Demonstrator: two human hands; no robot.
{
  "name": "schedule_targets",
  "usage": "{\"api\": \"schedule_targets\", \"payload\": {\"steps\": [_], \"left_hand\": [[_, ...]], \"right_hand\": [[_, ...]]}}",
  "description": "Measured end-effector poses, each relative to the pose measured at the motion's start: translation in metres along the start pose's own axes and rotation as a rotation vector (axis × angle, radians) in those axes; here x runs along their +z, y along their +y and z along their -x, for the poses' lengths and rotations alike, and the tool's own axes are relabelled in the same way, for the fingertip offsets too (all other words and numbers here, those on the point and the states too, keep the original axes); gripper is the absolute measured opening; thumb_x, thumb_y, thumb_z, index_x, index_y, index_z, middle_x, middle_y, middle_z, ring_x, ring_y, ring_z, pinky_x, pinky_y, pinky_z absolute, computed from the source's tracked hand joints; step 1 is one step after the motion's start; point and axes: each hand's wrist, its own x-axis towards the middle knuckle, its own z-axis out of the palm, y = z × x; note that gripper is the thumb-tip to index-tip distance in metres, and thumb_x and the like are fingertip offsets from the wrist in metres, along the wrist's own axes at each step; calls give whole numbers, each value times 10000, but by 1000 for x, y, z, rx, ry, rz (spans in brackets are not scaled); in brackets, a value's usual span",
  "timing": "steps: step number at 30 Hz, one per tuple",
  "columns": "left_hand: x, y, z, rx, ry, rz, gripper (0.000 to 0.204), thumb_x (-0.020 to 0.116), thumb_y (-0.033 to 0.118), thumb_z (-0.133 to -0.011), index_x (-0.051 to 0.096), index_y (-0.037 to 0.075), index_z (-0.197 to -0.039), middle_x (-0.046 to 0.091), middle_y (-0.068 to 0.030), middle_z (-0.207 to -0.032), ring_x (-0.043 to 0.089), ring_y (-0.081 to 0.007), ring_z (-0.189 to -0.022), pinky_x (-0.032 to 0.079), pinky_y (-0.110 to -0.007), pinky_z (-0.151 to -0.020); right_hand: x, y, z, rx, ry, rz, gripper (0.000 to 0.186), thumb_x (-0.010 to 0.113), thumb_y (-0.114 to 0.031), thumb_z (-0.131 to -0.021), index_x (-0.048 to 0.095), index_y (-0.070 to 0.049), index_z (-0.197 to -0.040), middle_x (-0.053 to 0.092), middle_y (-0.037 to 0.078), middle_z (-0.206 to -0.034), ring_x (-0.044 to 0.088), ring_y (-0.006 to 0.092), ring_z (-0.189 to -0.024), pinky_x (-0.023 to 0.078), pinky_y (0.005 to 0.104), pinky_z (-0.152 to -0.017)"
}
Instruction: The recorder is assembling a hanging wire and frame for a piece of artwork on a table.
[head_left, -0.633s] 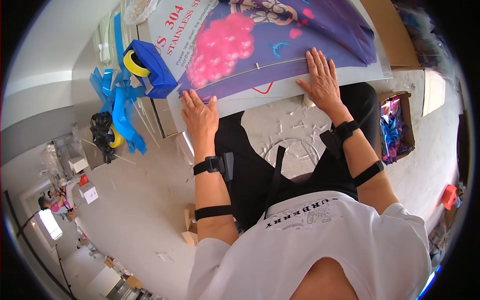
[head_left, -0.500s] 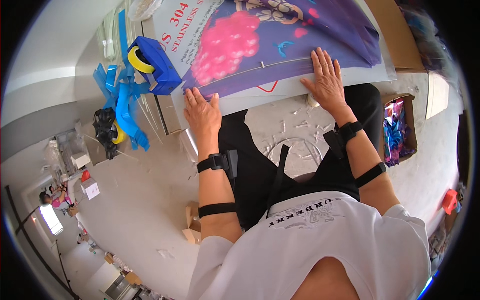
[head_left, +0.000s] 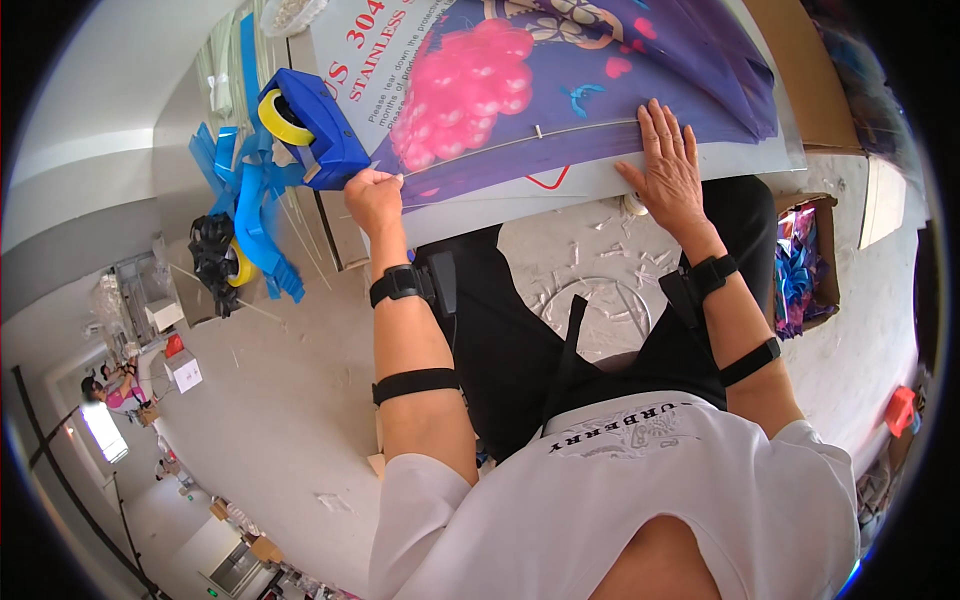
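Observation:
A purple printed sheet [head_left: 590, 135] with pink balloons and flowers lies on a white lettered board [head_left: 480, 215]. Across its near part runs a thin pale rod [head_left: 480, 147] with a small white clip on it. My left hand [head_left: 375, 203] is closed, thumb and fingers together, at the sheet's left corner beside a blue tape dispenser [head_left: 335, 140] with a yellow roll. What it pinches is too small to make out. Flat on the sheet, at the rod's right end, rests my right hand [head_left: 668, 180] with its fingers stretched out.
Blue strips [head_left: 250, 225] and a black bundle [head_left: 212, 255] sit left of the dispenser. At the right stands a carton [head_left: 825, 250] of shiny purple and blue pieces. Scraps litter the floor between my legs. A person [head_left: 120, 392] sits far off to the left.
My left hand has gone from lying open on the sheet's left end to a closed pinch, slightly left, close to the tape dispenser. My right hand still presses flat.

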Motion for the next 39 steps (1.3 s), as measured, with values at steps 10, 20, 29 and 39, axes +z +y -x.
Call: {"api": "schedule_targets", "payload": {"steps": [10, 20, 29, 39], "left_hand": [[5, -8, -22, 101, -75, -192, 135, 734, 30, -675, 604, -6, -675, 613, -108, -603, 580, -176, -516, 480, -326, -526], [-14, 22, -8, -146, -275, -39, 165, 726, -6, -708, 563, -16, -681, 582, -87, -578, 532, -149, -459, 433, -280, -423], [-39, -16, 3, 149, 289, 315, 18, 616, 9, -808, 621, -9, -806, 621, -62, -745, 578, -129, -664, 470, -253, -607], [-93, 29, -50, -371, 8, 699, 123, 650, 48, -787, 617, -13, -888, 609, -85, -789, 448, -120, -570, 495, -359, -590]], "right_hand": [[0, -1, -1, -15, 50, 37, 744, 456, -530, -894, 229, -93, -1451, 225, 75, -1509, 176, 236, -1402, 104, 419, -1148], [0, 1, 2, -15, 34, 34, 735, 456, -520, -898, 237, -82, -1446, 227, 92, -1507, 183, 257, -1400, 116, 427, -1141], [9, 18, 1, 43, 269, -238, 681, 610, -334, -854, 325, -38, -1397, 284, 158, -1470, 274, 310, -1355, 212, 416, -1112], [22, 40, -6, 241, 443, -426, 423, 591, -267, -875, 533, -26, -1218, 461, 121, -1336, 439, 296, -1230, 330, 393, -1021]]}}
